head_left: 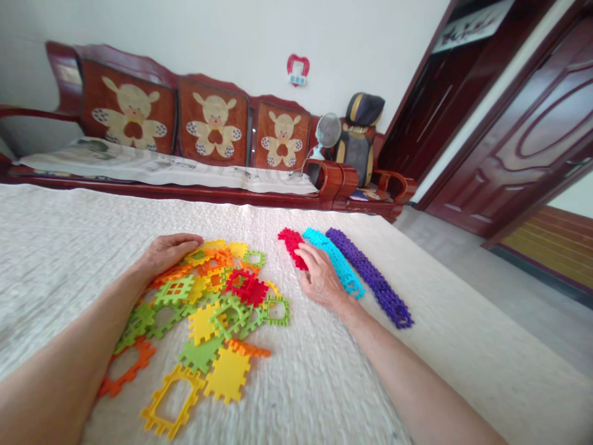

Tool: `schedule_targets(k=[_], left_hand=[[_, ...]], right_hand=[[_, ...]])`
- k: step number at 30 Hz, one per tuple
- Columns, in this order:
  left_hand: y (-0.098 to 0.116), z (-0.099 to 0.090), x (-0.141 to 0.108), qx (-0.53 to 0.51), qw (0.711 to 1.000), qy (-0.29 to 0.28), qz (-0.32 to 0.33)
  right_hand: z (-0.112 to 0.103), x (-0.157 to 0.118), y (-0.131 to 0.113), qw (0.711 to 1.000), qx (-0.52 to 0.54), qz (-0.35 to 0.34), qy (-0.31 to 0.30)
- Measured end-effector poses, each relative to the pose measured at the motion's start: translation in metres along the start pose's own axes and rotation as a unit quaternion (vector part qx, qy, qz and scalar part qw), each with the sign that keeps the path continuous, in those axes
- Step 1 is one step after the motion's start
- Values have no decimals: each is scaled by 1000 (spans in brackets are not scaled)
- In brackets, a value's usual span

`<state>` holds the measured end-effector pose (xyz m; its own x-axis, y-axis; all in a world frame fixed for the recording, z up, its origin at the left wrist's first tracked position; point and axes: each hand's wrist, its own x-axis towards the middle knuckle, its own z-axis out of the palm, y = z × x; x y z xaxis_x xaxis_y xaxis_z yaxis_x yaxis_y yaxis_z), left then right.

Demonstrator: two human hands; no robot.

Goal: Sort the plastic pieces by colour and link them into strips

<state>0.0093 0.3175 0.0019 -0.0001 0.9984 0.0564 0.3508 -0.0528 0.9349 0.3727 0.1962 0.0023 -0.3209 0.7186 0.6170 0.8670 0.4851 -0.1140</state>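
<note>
My right hand [319,279] is at the near end of a short row of red interlocking plastic building pieces [290,240], its fingers and thumb closed about that end. Right of it lie a longer light-blue row [331,250] and a still longer purple row [368,275]. My left hand [169,253] rests at the far left edge of a loose pile, fingers stretched out and holding nothing visible. The pile mixes green pieces [204,353], yellow pieces [228,374] and orange pieces [248,349]. A few red pieces [248,287] lie on its right side.
The pieces lie on a bed-like surface with a cream quilted cover [315,383]. Beyond its far edge stands a wooden sofa [208,191] with bear cushions [215,120]. A small fan [328,131] and a chair [359,148] are at the back right, near a brown door [514,130].
</note>
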Motion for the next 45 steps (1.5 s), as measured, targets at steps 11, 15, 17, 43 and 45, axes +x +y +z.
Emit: schedule_targets(k=[11, 15, 17, 43, 45], left_hand=[[3, 1, -2, -9, 1000, -5, 21], [0, 1, -1, -20, 1000, -6, 20], [1, 2, -2, -25, 1000, -2, 16], [-1, 2, 0, -26, 999, -11, 23], [-2, 1, 1, -20, 999, -10, 28]], right_hand=[[7, 8, -51, 975, 220, -3, -8], [11, 7, -81, 975, 215, 7, -54], [14, 6, -88, 977, 202, 22, -63], [13, 2, -65, 987, 158, -2, 3], [8, 1, -58, 990, 143, 10, -1]])
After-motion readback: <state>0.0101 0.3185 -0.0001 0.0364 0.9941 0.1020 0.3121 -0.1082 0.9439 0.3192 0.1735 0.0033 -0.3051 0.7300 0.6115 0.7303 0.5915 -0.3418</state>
